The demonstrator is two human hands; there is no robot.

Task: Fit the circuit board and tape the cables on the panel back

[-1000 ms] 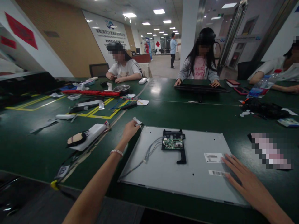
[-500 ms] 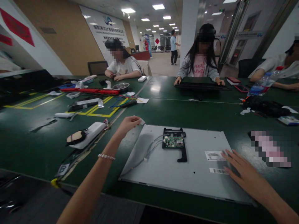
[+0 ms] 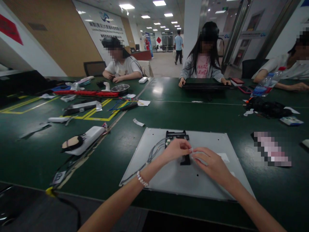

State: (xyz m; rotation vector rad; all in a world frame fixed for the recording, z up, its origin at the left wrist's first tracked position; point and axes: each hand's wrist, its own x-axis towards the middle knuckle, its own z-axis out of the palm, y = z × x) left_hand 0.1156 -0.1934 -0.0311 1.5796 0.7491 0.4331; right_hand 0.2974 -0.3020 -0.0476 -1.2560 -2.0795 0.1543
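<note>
A flat grey metal panel [image 3: 178, 184] lies on the green table in front of me. Fixed to it is a black bracket [image 3: 185, 160] around a green circuit board, now mostly covered by my fingers. Grey cables [image 3: 154, 150] run from the board to the panel's left edge. My left hand [image 3: 177, 149] and my right hand [image 3: 211, 162] meet fingertip to fingertip above the bracket, both pinched. Anything between those fingertips is too small to name. A white label [image 3: 224, 157] shows partly beside my right hand. Beyond the panel lies a small white strip [image 3: 138, 122].
To the left are a white case with a round beige-and-black item [image 3: 73, 143] and a silver-black bar [image 3: 83, 107]. At right lie a blurred-out pink object [image 3: 272, 149], black cables [image 3: 269, 108] and a bottle [image 3: 266, 84]. Across the table a person holds a black screen [image 3: 207, 86].
My left hand has let go of the white strip onto the table and moved right over the panel. My right hand has left the labels and come inward to meet it.
</note>
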